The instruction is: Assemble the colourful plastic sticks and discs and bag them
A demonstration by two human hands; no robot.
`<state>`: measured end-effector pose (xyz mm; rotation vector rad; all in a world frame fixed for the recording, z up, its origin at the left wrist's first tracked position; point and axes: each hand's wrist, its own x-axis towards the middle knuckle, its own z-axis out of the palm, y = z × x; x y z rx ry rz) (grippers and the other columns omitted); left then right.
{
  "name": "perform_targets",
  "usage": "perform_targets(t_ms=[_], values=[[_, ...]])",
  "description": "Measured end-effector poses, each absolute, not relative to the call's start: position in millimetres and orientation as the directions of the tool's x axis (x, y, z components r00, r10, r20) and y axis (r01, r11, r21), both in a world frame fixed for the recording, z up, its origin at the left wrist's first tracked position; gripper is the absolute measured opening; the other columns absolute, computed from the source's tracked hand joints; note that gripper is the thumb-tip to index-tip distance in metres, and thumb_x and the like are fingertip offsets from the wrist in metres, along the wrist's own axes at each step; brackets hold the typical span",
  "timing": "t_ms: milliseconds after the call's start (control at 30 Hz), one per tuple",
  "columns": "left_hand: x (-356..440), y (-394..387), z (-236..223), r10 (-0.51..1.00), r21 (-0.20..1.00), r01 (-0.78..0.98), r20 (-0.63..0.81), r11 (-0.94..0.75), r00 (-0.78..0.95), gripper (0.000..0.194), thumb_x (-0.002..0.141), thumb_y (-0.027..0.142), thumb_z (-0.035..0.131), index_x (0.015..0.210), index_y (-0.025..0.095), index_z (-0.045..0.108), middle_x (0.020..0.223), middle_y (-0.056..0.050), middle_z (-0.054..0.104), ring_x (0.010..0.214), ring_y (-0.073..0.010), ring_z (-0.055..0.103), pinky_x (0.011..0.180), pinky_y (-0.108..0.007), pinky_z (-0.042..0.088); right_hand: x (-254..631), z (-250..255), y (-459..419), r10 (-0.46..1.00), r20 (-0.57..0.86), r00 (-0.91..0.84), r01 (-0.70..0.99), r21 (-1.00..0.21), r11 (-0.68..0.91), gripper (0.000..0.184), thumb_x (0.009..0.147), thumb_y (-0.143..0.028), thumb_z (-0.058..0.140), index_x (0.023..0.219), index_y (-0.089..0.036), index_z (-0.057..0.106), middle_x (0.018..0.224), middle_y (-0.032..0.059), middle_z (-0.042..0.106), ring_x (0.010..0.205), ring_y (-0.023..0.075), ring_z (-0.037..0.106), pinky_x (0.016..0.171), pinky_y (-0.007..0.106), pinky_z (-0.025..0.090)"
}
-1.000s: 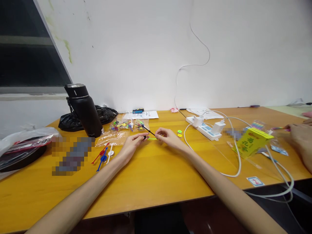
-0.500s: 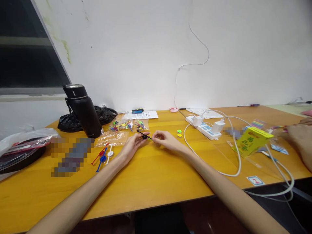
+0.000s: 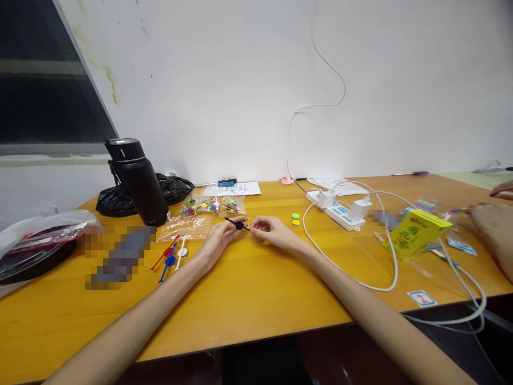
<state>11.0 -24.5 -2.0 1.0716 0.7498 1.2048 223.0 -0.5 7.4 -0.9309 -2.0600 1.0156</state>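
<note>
A black spinner arrow [image 3: 239, 225] lay across the fingers of the left hand [image 3: 219, 239], above the wooden table [image 3: 224, 299], its far end at the right hand's [image 3: 269, 231] fingertips. The right thumb and fingers were drawn together; whether either hand clamped the arrow could not be told.

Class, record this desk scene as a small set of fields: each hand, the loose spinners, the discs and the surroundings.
Left hand: holds black spinner
Right hand: fingertips at the black spinner's end; grip unclear
Loose spinners: red, blue, white, on the table
Discs: green, yellow, right of the right hand
Surroundings: black bottle, power strip, yellow box, another person's hand at far right
</note>
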Motion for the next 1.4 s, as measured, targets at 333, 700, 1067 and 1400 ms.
perform_targets(t_ms=[333,700,1067,1400], values=[[9.5,-21.9,-4.1,0.968,0.948,-0.313,0.131,-0.059,0.215,0.033,0.078,0.024,0.066,0.107,0.019,0.080,0.129,-0.009,0.071,0.129,-0.0272,0.059,0.117,-0.040,0.037,221.0,9.4,-4.8,0.809,0.305,-0.503,0.376,-0.765,0.522,0.018,0.091,-0.032,0.061,0.095,-0.016,0.067,0.084,0.0028,0.067,0.073,0.0140,0.057,0.068,0.026,0.044],[9.1,-26.5,0.6,0.941,0.956,-0.172,0.269,-0.236,0.205,0.041,0.082,0.026,0.067,0.121,0.023,0.075,0.131,-0.008,0.071,0.125,-0.0272,0.061,0.112,-0.039,0.041,220.8,8.7,-1.6,0.758,0.462,-0.460,0.404,-0.651,0.642,0.017,0.095,-0.034,0.058,0.096,-0.018,0.065,0.092,0.0043,0.070,0.077,0.0149,0.060,0.070,0.027,0.047],[10.9,-26.2,-0.3,0.934,0.952,-0.107,0.302,-0.286,0.191,0.041,0.081,0.033,0.075,0.120,0.020,0.074,0.127,-0.010,0.072,0.122,-0.0271,0.063,0.112,-0.042,0.042,220.8,11.9,-6.1,0.698,0.494,-0.518,0.469,-0.518,0.715,0.008,0.094,-0.025,0.057,0.095,-0.020,0.064,0.092,0.0034,0.069,0.073,0.0140,0.058,0.069,0.026,0.044],[11.5,-26.2,-1.3,0.940,0.957,-0.115,0.285,-0.267,0.187,0.041,0.080,0.036,0.078,0.119,0.021,0.073,0.131,-0.010,0.070,0.124,-0.0273,0.063,0.113,-0.043,0.042,220.3,12.5,-8.0,0.700,0.477,-0.531,0.475,-0.517,0.712,0.007,0.093,-0.023,0.058,0.095,-0.021,0.065,0.089,0.0025,0.070,0.072,0.0140,0.058,0.069,0.026,0.043]])
